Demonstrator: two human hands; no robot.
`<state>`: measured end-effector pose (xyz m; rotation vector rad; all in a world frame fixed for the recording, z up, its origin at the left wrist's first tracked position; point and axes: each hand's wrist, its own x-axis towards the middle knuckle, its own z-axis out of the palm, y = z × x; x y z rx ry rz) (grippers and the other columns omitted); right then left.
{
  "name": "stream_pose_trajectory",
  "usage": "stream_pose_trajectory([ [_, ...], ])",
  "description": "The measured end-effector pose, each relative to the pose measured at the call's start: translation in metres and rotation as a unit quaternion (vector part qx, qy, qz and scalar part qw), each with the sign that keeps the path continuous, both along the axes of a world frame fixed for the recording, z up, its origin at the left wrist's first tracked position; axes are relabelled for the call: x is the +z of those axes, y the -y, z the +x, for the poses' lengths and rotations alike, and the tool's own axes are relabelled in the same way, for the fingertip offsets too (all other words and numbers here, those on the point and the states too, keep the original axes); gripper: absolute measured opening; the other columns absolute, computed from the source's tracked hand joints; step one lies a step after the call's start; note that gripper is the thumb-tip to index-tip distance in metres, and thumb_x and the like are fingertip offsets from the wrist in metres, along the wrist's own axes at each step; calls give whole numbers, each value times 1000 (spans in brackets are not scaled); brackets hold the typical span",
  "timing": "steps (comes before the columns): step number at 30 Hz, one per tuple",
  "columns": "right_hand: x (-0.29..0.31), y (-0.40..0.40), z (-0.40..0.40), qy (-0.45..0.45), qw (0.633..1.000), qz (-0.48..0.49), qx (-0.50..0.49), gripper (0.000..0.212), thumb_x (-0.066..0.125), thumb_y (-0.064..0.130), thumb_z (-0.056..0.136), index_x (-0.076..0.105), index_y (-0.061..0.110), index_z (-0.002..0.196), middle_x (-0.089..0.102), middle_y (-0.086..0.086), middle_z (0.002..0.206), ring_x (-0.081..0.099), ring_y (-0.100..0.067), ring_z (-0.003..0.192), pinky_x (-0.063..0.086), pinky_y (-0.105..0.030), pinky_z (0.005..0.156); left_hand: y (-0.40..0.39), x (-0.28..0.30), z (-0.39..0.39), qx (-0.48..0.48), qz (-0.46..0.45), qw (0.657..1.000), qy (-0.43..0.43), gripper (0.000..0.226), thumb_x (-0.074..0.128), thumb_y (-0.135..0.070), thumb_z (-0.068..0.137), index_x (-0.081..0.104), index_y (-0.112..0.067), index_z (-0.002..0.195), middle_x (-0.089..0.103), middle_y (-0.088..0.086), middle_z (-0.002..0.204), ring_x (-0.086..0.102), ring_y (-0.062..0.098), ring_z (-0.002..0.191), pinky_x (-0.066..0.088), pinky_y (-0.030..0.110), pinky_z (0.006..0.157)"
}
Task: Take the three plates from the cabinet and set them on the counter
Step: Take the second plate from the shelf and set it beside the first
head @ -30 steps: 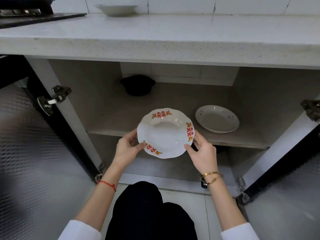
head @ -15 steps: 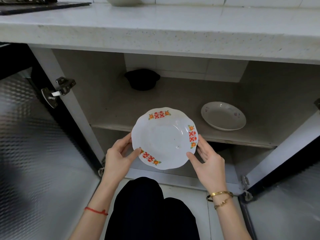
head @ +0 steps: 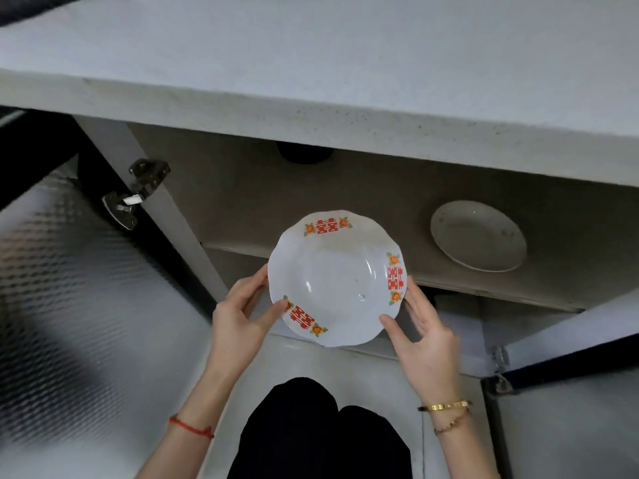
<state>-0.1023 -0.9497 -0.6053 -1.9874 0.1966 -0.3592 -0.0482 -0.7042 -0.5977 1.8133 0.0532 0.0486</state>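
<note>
Overhead, my view is filled mostly by the counter (head: 345,63), a pale speckled slab whose front edge runs across above everything else. Below the counter the cabinet (head: 380,188) stands open, with its left door (head: 69,305) swung wide, a ribbed metallic sheet on its inner face. On the shelf (head: 484,288) under the counter, off to the right, sits a plain plate (head: 478,235), lying flat and well apart from my hands. Far back under the counter's edge a dark pot (head: 304,156) is only partly visible. In front of the shelf and below the counter I hold the patterned plate (head: 337,278), white with a scalloped rim and red and orange marks at three spots, face up and roughly level. My left hand (head: 242,316) grips its lower left rim, thumb on top beside one red mark. My right hand (head: 425,337) cups the lower right rim, thumb on the edge, fingers spread beneath. A hinge (head: 138,191) juts from the cabinet's left post.
</note>
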Motion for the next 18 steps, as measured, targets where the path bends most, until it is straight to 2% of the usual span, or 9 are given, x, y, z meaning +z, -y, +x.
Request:
stream_pose_trajectory([
  [4,43,-6,-13,-35,999,7,3,72,73,10,80,40,25,142,50,15,139,44,-1,131,39,-38,110,-2,44,-13,8,6,999,-43,60,79,-12,76,61,-33,129,67,-15,112,63,8,113,48,40,104],
  [7,79,-10,-30,-67,998,-12,2,73,74,12,79,40,25,142,48,20,137,45,-1,130,42,-35,107,-6,78,-34,6,4,997,-83,59,79,-11,77,60,-31,130,65,-10,117,61,10,117,46,40,107],
  [11,125,-18,-63,-104,994,-17,12,74,75,13,78,40,23,142,48,21,135,47,-3,129,42,-31,107,-14,124,-74,17,13,991,-131,61,80,-12,76,59,-32,130,65,-15,122,58,3,121,44,36,108],
  [14,160,-24,-90,-129,991,-14,21,75,75,16,78,38,29,142,47,21,135,45,-1,129,39,-22,107,-20,161,-104,25,26,987,-153,61,80,-12,76,60,-29,131,63,-10,128,55,10,127,44,39,109],
  [18,215,-30,-119,-137,990,4,31,76,74,14,79,35,34,140,46,22,138,44,-1,130,32,-6,103,-25,219,-137,39,55,985,-162,59,80,-14,76,60,-26,130,66,-11,116,61,9,115,47,38,106],
])
